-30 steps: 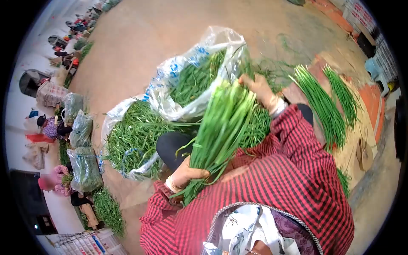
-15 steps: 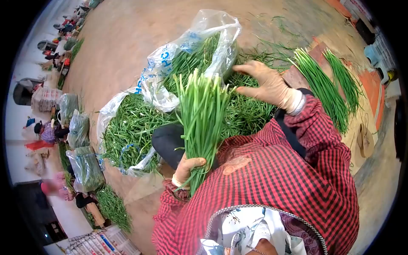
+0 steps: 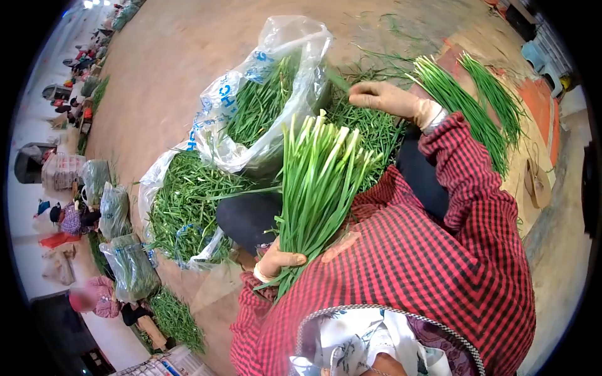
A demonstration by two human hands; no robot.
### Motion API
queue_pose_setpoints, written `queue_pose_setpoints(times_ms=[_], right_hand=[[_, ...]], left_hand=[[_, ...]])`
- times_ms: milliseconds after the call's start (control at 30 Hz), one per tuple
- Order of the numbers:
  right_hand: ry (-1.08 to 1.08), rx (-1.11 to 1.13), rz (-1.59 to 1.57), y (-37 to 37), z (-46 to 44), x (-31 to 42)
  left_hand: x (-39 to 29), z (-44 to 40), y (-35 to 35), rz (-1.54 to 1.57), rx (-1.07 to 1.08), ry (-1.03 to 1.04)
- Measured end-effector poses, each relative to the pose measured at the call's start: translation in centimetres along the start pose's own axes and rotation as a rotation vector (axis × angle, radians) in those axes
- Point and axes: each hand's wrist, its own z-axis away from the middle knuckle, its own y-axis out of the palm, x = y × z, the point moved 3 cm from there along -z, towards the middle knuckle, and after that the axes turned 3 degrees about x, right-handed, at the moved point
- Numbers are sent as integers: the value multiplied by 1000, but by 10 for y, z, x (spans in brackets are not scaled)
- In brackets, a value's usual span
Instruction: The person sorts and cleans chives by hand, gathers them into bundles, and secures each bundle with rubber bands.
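My gloved left hand (image 3: 279, 260) is closed round the leafy lower end of a bunch of green stalks (image 3: 316, 188), whose pale ends fan out at the top. To the right of those ends, my gloved right hand (image 3: 382, 99) is raised, its fingers pressed together around a blurred green piece by the fingertips. Behind the bunch, a clear plastic bag (image 3: 216, 141) holds more greens. Cut greens (image 3: 188, 203) fill another bag to the left. Loose greens (image 3: 370, 128) lie below my right hand.
Two bundles of long green stalks (image 3: 464, 103) lie on a board at the right, near a sandal (image 3: 537, 183). Filled plastic bags (image 3: 133, 269) line the left side. A co-worker in pink (image 3: 101, 297) and others sit beyond them.
The bunch has tilted and its pale ends have spread to the right. My right hand, first at the stalk ends, then apart with fingers spread, is now closed and higher.
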Motion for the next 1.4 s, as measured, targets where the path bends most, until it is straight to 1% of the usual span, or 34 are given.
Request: queue_pose_setpoints(times_ms=[33,67,133,167,200,267,300,333,400,433,533,567,600,667,733,767,800,867,900,933,967,1000,1033,1067,1133,1167,1200,1267,1300,1333,1400], right_hand=[[-29,161,-168,5,9,6],[-108,261,-319,15,14,11],[-57,450,-257,30,22,32],[-88,411,-205,34,21,36],[-143,360,-259,43,12,25],[-113,338,-343,47,8,22],[-170,315,-370,46,11,29],[-168,297,-438,48,12,35],[-159,197,-536,50,12,40],[-166,163,-546,50,13,44],[-153,156,-512,49,8,35],[-105,193,-463,45,11,32],[-150,265,-448,40,14,33],[-273,177,-317,33,16,21],[-201,25,-362,8,25,25],[-240,-72,-522,-6,26,13],[-32,-241,-527,-18,27,-5],[110,-148,10,-35,26,-42],[134,-71,100,-26,32,-22],[159,8,189,-17,38,-3],[151,72,157,0,32,-17],[202,207,6,12,33,-1],[126,266,-49,26,32,6],[100,405,-12,38,29,14],[-15,373,50,57,22,4],[12,360,-23,60,19,-3],[8,364,-24,60,21,-1],[54,298,-259,58,26,5],[-40,242,-200,58,29,13],[-36,244,-204,62,26,11],[59,297,-230,71,20,3]], left_hand=[[-3,-1,1,-17,-1,-17],[-6,-3,1,-35,-2,-31],[-4,-7,-5,-49,6,-43],[-4,-8,-5,-54,-7,-50],[-5,-9,-5,-59,-18,-57],[-6,-10,-2,-54,-29,-40],[-7,-11,0,-44,-43,-11],[-6,-12,1,-40,-43,-19],[-5,-13,4,83,-15,-2],[-4,-12,2,79,-12,-18],[-4,-13,-3,67,-18,-41],[-5,-13,-3,43,-25,-50],[-5,-12,-2,45,-26,-54],[-4,-12,0,37,-49,-20],[5,-5,-20,-2,-84,-53],[12,-4,-30,2,-60,-52],[19,-3,-39,6,-36,-51],[30,1,-56,7,-13,-48],[33,3,-66,75,-23,-28],[27,0,-59,145,-34,-9],[17,1,-52,99,-15,-7],[11,0,-42,99,-16,-8],[8,-1,-34,102,-31,-6],[6,-2,-27,102,-47,-4],[0,-2,-17,130,-58,-24],[-3,0,-15,63,-85,-15],[-4,2,-15,-2,-113,-3],[-2,6,-18,-9,-125,-24],[-2,7,-17,28,-151,-29],[-2,7,-16,63,-174,-38],[1,5,-23,58,-148,-57]])
